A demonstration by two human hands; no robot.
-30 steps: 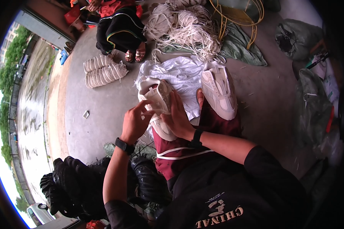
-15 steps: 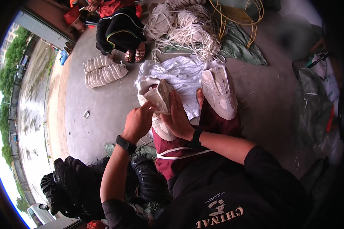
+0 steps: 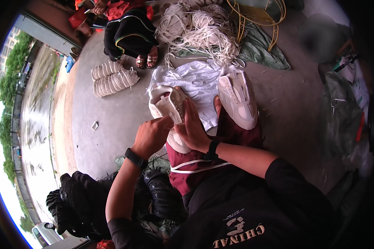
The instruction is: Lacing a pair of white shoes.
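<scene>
Item under handling: one pale shoe (image 3: pixel 175 103), located over the person's left leg, on the maroon trousers (image 3: pixel 236 136). Its long axis runs away from the body, the collar at the far end and leaning slightly left, the toe at the near end. The opening faces up.

Position against the hands: the shoe lies between them, directly ahead of the torso. The collar sits forward of the fingers; the toe sits between the two wrists. Neither hand is clearly nearer, as both are at the shoe.

Left hand (image 3: pixel 153 132): on the left, at the lower end of the lace opening, fingers curled and tips drawn together. Whether a lace or an edge is pinched there cannot be told.

Right hand (image 3: pixel 192 130): along the right side, fingers straight and close together against the eyelet flap. Whether the thumb clamps the flap cannot be told.

Surroundings: the other shoe (image 3: pixel 239 98) rests over the right leg, well apart from the hands, toe likewise toward the body. A white cord (image 3: pixel 187 171) crosses the lap. Beyond the shoes, a white sack (image 3: pixel 197 79) lies on the floor (image 3: pixel 108 128), near two rope bundles (image 3: pixel 115 81).
</scene>
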